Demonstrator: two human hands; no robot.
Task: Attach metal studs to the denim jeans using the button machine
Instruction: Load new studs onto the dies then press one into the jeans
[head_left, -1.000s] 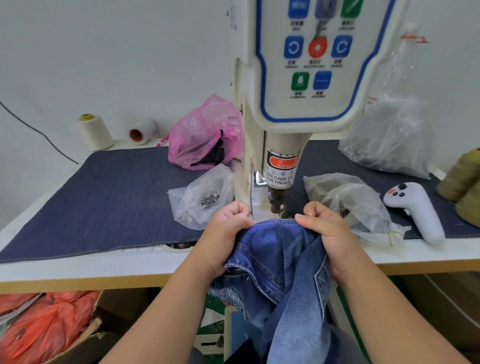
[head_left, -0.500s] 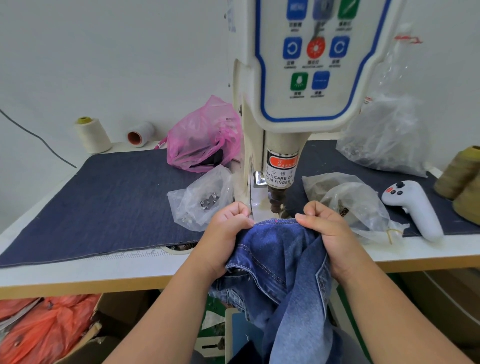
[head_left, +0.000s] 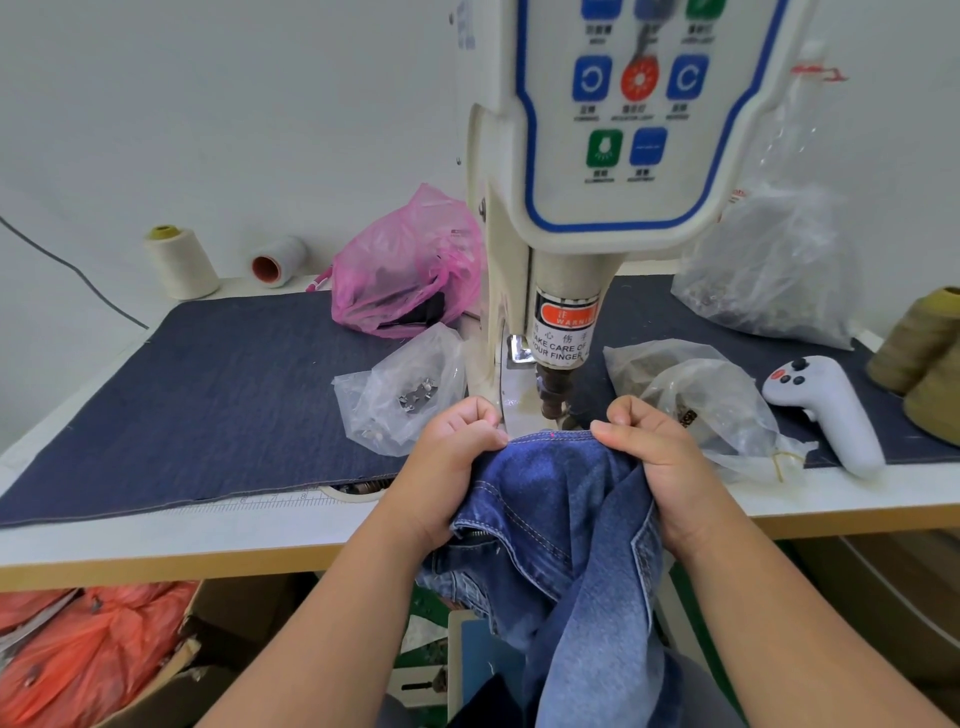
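Both hands pinch the top stitched edge of the denim jeans (head_left: 558, 499) and stretch it flat at the front of the desk (head_left: 156, 530), directly below the punch head (head_left: 555, 400) of the button machine (head_left: 613, 156); the rest of the garment hangs off the desk edge toward the floor. The left hand (head_left: 452, 457) has its fingers (head_left: 475, 415) curled tight on the fabric to the left of the punch, and the right hand (head_left: 660, 462) grips it in the same way to the right. The chief hazard seems to be the one printed on the warning label (head_left: 563, 332): both sets of knuckles sit just beside the punch, so a stroke fired while a finger creeps inward could crush it. A small pink mark (head_left: 551, 434) on the edge appears to show the stud position; if the hanging weight drags the fabric, the stud could land off that mark or catch a fold.
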